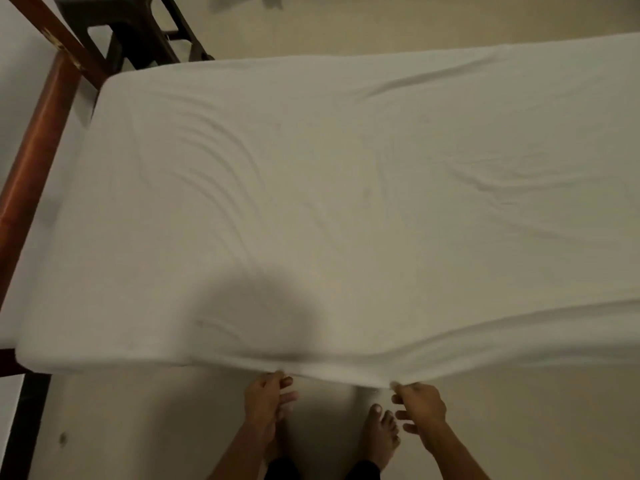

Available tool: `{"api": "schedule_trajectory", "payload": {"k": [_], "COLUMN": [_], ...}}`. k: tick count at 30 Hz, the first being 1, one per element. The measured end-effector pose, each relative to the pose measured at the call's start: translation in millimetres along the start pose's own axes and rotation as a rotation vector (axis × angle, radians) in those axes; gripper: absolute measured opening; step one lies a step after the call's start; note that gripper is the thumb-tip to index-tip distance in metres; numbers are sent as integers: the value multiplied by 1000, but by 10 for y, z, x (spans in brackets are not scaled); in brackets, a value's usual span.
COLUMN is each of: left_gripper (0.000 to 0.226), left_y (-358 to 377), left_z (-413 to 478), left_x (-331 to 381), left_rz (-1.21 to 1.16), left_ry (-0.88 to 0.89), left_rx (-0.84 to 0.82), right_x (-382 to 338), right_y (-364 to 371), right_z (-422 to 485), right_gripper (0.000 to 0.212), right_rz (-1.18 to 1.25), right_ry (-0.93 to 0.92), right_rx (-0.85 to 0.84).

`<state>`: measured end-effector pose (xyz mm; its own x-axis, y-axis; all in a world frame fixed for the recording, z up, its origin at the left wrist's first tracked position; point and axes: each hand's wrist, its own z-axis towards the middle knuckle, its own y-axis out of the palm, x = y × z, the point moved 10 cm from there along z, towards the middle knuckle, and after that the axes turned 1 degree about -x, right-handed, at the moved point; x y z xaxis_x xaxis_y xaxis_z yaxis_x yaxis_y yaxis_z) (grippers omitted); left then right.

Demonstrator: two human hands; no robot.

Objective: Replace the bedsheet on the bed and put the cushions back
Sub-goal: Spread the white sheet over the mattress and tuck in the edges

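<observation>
1. Far left: wooden bed frame [34, 161], reddish-brown rail running along the short end of the bed. A dark stool or chair [114, 19] stands beyond it at the top left, too cropped to tell which.
2. White bedsheet [329, 202] lies spread over the whole visible top of the bed. At the near-left corner it looks wrapped down over the edge. Curved creases fan across the left half.
3. Left hand [268, 398]: thumb and forefinger are clamped on the sheet's near hem, and the other fingers are loosely curled and slightly apart below the pinch.
4. One bare foot [379, 434] shows on the pale floor [519, 427] between the two hands, close against the bedside.
5. Right hand [420, 407]: thumb and forefinger are pinched on the same hem, just right of centre, with the remaining fingers spread and half bent, holding nothing.
6. The hem between the hands is drawn out towards the person. Tension folds run from the right-hand pinch out along the near edge to the right.
7. Right half: long shallow wrinkles, and the near edge looks loose rather than tucked. The far-right end is out of frame.
8. Progress, as a judgement: the fresh sheet is on and mostly spread. Left to do: pulling it taut, tucking the near side and smoothing creases. No cushions are in view, so putting them back looks not yet begun.
</observation>
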<state>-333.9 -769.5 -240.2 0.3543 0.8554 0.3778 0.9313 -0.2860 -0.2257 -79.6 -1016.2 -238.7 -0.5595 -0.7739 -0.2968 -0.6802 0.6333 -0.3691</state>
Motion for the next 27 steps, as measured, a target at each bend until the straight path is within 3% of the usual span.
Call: {"api": "schedule_trajectory", "payload": {"k": [4,8,17,22,27], "left_gripper": [34,25,22,12,20], "left_y": [-187,-591,-965,-947,-1225], "left_z": [78,253,267,261,347], "left_x": [197,452,316,324,583], "left_rz": [-225,-341,-204,-176,-177], "left_ry": [17,115,82,23,46], "left_rx": [53,188,317,215,170], "right_x": [-111,-170,76,10,-147], "right_y": [-196,-285,-207,-253,562], "right_z": [74,217,178,62,-157], "right_gripper": [24,33,20,26,20], "right_rz": [269,499,336,236,135], "right_ry": [66,139,191,175,147], "right_rx": [-1,-40,41,95,-57]}}
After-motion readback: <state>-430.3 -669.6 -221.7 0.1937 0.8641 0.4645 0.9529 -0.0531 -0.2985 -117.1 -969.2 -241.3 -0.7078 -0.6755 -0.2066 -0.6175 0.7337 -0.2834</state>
